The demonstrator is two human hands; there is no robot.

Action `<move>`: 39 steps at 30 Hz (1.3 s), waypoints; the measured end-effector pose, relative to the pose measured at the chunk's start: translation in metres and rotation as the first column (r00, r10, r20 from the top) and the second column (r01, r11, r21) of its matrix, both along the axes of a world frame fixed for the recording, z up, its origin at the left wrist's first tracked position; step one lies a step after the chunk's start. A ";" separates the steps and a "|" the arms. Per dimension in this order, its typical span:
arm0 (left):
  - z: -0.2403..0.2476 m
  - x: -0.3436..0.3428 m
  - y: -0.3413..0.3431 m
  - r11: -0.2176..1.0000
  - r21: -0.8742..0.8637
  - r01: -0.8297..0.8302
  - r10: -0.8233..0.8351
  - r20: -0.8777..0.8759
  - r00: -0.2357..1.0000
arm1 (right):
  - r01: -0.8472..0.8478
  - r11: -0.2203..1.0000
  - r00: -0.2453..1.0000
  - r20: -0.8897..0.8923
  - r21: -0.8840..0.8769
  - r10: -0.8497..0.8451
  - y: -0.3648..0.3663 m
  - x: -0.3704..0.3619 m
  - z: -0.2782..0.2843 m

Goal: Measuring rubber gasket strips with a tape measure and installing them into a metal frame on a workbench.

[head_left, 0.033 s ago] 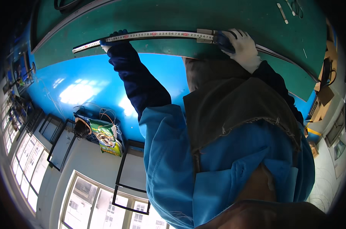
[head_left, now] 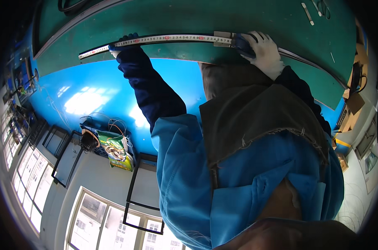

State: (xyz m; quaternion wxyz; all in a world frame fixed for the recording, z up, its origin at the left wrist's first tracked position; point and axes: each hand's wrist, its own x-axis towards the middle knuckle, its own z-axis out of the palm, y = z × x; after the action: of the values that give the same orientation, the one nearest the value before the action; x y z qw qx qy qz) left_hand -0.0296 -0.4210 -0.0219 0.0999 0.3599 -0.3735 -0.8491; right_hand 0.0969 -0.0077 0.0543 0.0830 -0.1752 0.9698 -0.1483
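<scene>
A white tape measure blade is drawn out from left to right along a long dark strip on the green tabletop. My left hand, in a dark blue and white glove, is closed round the blade and strip near the left end. My right hand, in a glove with a white back, grips the dark blue tape measure case. Just left of the case, a grey metal piece lies at the blade and is partly covered by it. The strip runs on past my right hand.
The green tabletop has a blue surface along its near side. Scissors and a white stick-like piece lie at the far right. Dark looped material sits far left. Cardboard boxes stand beyond the right edge.
The tape measure and my left hand have shifted very slightly to the left. Both hands keep their hold.
</scene>
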 end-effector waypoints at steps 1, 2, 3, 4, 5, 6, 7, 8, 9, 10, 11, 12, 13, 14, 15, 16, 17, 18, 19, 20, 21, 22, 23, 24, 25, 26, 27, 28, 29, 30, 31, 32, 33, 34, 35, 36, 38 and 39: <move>-0.002 0.000 0.000 1.000 0.001 0.002 -0.002 0.004 1.000 | 0.002 1.000 1.000 0.004 0.001 -0.002 0.000 0.001 -0.001; -0.005 0.000 0.000 0.999 0.009 -0.035 0.035 0.019 0.999 | 0.006 1.000 1.000 -0.006 0.006 -0.006 -0.001 0.001 -0.001; -0.007 0.001 -0.001 0.997 0.015 -0.075 0.074 0.036 0.997 | 0.008 1.000 1.000 -0.017 0.010 -0.007 0.000 0.001 -0.002; -0.009 0.002 0.000 0.997 0.016 -0.076 0.075 0.040 0.996 | 0.006 1.000 1.000 -0.013 0.011 -0.006 0.000 0.002 -0.003; -0.011 0.003 0.000 0.998 0.001 -0.066 0.066 0.016 0.998 | 0.009 1.000 1.000 -0.025 0.011 -0.008 0.001 0.002 -0.003; -0.012 0.004 0.000 0.998 -0.014 -0.057 0.056 -0.006 0.998 | 0.011 1.000 0.999 -0.037 0.010 -0.010 0.001 0.002 -0.004; -0.011 0.005 0.000 0.998 -0.014 -0.064 0.064 -0.002 0.998 | 0.003 1.000 0.999 -0.033 0.010 -0.003 0.002 0.002 -0.004; -0.010 0.006 0.000 0.997 -0.007 -0.075 0.075 0.008 0.997 | 0.006 1.000 0.999 -0.035 0.004 -0.006 0.003 0.003 -0.004; -0.007 0.005 0.001 0.996 0.000 -0.086 0.086 0.018 0.996 | 0.010 1.000 0.999 -0.037 -0.003 -0.010 0.004 0.003 -0.005; -0.002 0.005 0.006 0.996 -0.041 -0.084 0.085 0.027 0.996 | 0.002 1.000 0.999 -0.034 0.000 -0.002 0.003 0.003 -0.005; -0.005 0.006 0.005 0.995 -0.038 -0.091 0.092 0.031 0.995 | 0.012 1.000 0.999 -0.040 0.007 -0.012 0.003 0.004 -0.005; -0.010 0.005 0.004 0.997 -0.017 -0.081 0.081 0.000 0.997 | 0.023 1.000 0.999 -0.046 0.016 -0.023 0.003 0.004 -0.006; -0.011 0.004 0.004 0.998 0.001 -0.070 0.070 -0.034 0.997 | 0.019 1.000 0.999 -0.045 0.016 -0.018 0.003 0.004 -0.006; -0.009 0.005 0.007 0.998 -0.027 -0.048 0.046 -0.059 0.997 | 0.017 1.000 0.999 -0.046 0.021 -0.016 0.003 0.003 -0.005; -0.010 0.005 0.007 0.998 -0.024 -0.050 0.049 -0.058 0.997 | 0.015 1.000 0.999 -0.047 0.027 -0.014 0.003 0.003 -0.005; -0.013 0.006 0.005 0.999 -0.030 -0.046 0.043 -0.070 0.997 | 0.010 1.000 0.999 -0.045 0.027 -0.008 0.002 0.003 -0.004; -0.016 0.006 0.002 0.999 -0.035 -0.041 0.038 -0.082 0.996 | 0.006 1.000 0.999 -0.050 0.016 -0.006 0.002 0.002 -0.004; -0.019 0.004 -0.001 0.998 -0.035 -0.046 0.043 -0.080 0.996 | 0.003 1.000 0.998 -0.055 0.005 -0.002 0.000 0.002 -0.003; -0.024 0.000 -0.002 0.998 -0.039 -0.038 0.036 -0.053 0.998 | -0.001 1.000 0.999 -0.051 0.007 0.002 0.000 0.002 -0.003; -0.027 -0.001 -0.005 0.999 -0.044 -0.031 0.030 -0.025 0.999 | 0.002 1.000 0.999 -0.051 0.016 -0.001 -0.001 0.001 -0.004; -0.030 -0.004 -0.007 0.999 -0.042 -0.033 0.032 -0.020 0.999 | 0.004 1.000 0.999 -0.052 0.024 -0.003 -0.002 0.001 -0.004; -0.029 -0.005 -0.009 0.999 -0.041 -0.030 0.029 -0.026 0.999 | -0.005 1.000 0.999 -0.049 0.018 0.005 -0.003 0.000 -0.005; -0.030 -0.005 -0.011 0.999 -0.039 -0.031 0.030 -0.033 0.999 | -0.003 1.000 0.999 -0.032 0.016 0.004 -0.004 -0.001 -0.004; -0.033 -0.007 -0.008 0.999 -0.025 -0.024 0.023 -0.040 0.999 | -0.004 1.000 1.000 -0.014 0.012 0.004 -0.003 -0.001 -0.004; -0.035 -0.008 -0.007 1.000 -0.014 -0.018 0.018 -0.051 0.999 | -0.017 1.000 1.000 -0.017 -0.011 0.017 -0.005 0.000 -0.006; -0.037 -0.010 -0.002 1.000 0.005 -0.008 0.009 -0.073 0.997 | 0.006 1.000 1.000 -0.009 0.021 -0.006 -0.001 0.000 -0.005; -0.040 -0.013 0.001 1.000 0.022 -0.002 0.004 -0.085 0.996 | 0.027 0.999 1.000 -0.002 0.045 -0.027 0.002 0.000 -0.005; -0.043 -0.014 0.005 0.999 0.039 -0.002 0.006 -0.103 0.995 | 0.023 1.000 0.999 -0.030 0.008 -0.023 0.003 0.000 -0.004; -0.043 -0.013 0.007 0.999 0.043 -0.004 0.009 -0.109 0.994 | 0.010 1.000 0.999 -0.037 -0.013 -0.010 0.004 0.000 -0.006; -0.042 -0.013 0.008 0.999 0.041 -0.008 0.013 -0.119 0.993 | 0.011 0.999 1.000 -0.029 -0.037 -0.012 0.004 -0.001 -0.007; -0.043 -0.013 0.010 0.999 0.045 -0.004 0.010 -0.124 0.992 | 0.022 0.999 1.000 -0.018 -0.050 -0.023 0.004 0.000 -0.007; -0.043 -0.015 0.011 0.999 0.046 -0.002 0.008 -0.126 0.992 | 0.029 0.998 1.000 -0.011 -0.053 -0.030 0.003 0.000 -0.006; -0.043 -0.016 0.011 0.999 0.044 0.000 0.005 -0.126 0.992 | 0.032 0.998 0.999 -0.016 -0.054 -0.033 0.000 -0.002 -0.006; -0.046 -0.016 0.009 0.999 0.043 0.002 0.003 -0.123 0.992 | 0.029 0.998 1.000 -0.007 -0.047 -0.030 -0.001 -0.003 -0.006; -0.047 -0.014 0.008 0.999 0.042 0.006 -0.001 -0.116 0.993 | 0.031 0.999 1.000 0.008 -0.030 -0.030 0.002 -0.001 -0.005; -0.049 -0.015 0.005 0.999 0.038 0.004 0.000 -0.105 0.994 | 0.041 0.999 0.999 0.016 -0.010 -0.041 0.002 -0.001 -0.006; -0.049 -0.016 0.003 0.999 0.043 -0.003 0.006 -0.085 0.996 | 0.038 0.999 0.998 -0.047 -0.020 -0.039 0.001 0.001 -0.008; -0.051 -0.017 0.003 0.999 0.046 -0.009 0.012 -0.072 0.997 | 0.043 0.999 0.998 -0.037 0.002 -0.043 0.004 0.002 -0.008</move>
State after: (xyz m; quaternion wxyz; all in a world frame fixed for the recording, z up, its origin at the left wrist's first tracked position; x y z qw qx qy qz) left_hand -0.0466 -0.4178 -0.0724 0.1094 0.3331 -0.3482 -0.8694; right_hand 0.0988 -0.0042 0.0462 0.0620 -0.1568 0.9749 -0.1455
